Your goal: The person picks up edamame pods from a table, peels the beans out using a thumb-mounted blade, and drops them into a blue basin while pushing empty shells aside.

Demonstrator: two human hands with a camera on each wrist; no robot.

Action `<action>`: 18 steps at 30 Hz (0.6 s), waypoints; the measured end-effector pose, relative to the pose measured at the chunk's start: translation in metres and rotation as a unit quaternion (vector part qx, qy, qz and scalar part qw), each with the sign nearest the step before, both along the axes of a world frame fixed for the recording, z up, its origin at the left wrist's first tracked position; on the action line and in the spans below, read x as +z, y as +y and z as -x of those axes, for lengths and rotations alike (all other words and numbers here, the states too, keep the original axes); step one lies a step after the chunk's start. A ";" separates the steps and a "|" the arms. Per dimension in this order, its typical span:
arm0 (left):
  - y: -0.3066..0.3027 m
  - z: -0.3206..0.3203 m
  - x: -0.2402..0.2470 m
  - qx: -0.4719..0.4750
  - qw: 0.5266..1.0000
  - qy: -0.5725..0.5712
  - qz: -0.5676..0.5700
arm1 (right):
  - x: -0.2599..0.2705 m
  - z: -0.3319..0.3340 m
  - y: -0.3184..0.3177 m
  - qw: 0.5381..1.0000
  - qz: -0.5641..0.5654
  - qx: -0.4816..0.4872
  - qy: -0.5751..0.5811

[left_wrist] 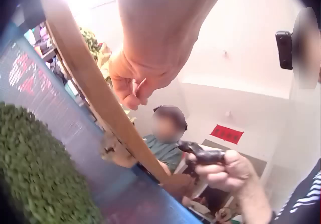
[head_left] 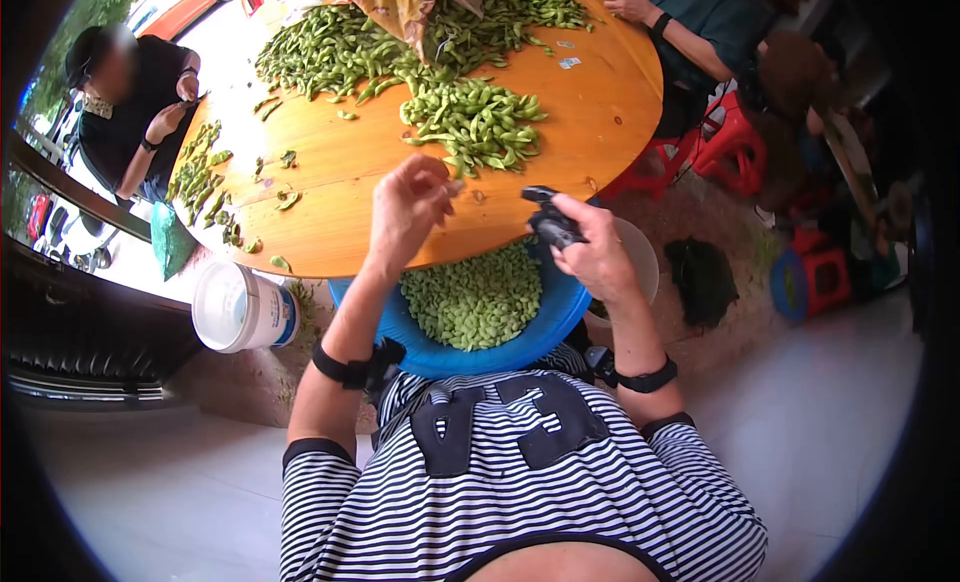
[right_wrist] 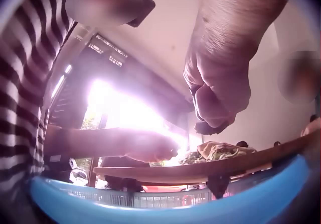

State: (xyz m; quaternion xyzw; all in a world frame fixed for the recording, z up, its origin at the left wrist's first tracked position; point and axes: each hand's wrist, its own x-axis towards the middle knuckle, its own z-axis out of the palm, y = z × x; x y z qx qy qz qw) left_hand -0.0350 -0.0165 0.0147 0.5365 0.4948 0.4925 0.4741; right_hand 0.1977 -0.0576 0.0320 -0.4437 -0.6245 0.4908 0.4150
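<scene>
The right hand grips a black handheld tool over the table's near edge; the left wrist view also shows this tool. My left hand is over the table edge with its fingers curled; in the left wrist view its thumb and fingertips pinch something small and pale, too small to identify. Just beyond both hands lies a small heap of green pods on the wooden table. Below the hands, a blue basin holds many shelled green beans.
A larger pod pile and a crumpled bag cover the far table. Scattered pods lie at left. A white bucket stands lower left. One person sits at left, another at upper right near red stools.
</scene>
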 end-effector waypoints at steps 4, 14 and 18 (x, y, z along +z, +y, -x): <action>-0.021 -0.023 -0.009 -0.065 0.986 -0.152 0.007 | -0.001 0.023 0.004 0.955 0.167 0.072 0.234; -0.031 -0.041 -0.022 -0.020 0.988 -0.152 -0.021 | -0.012 0.021 0.003 0.930 0.223 0.069 0.284; -0.034 -0.042 -0.021 0.013 0.997 -0.035 -0.072 | -0.007 0.021 -0.001 0.926 0.230 0.064 0.292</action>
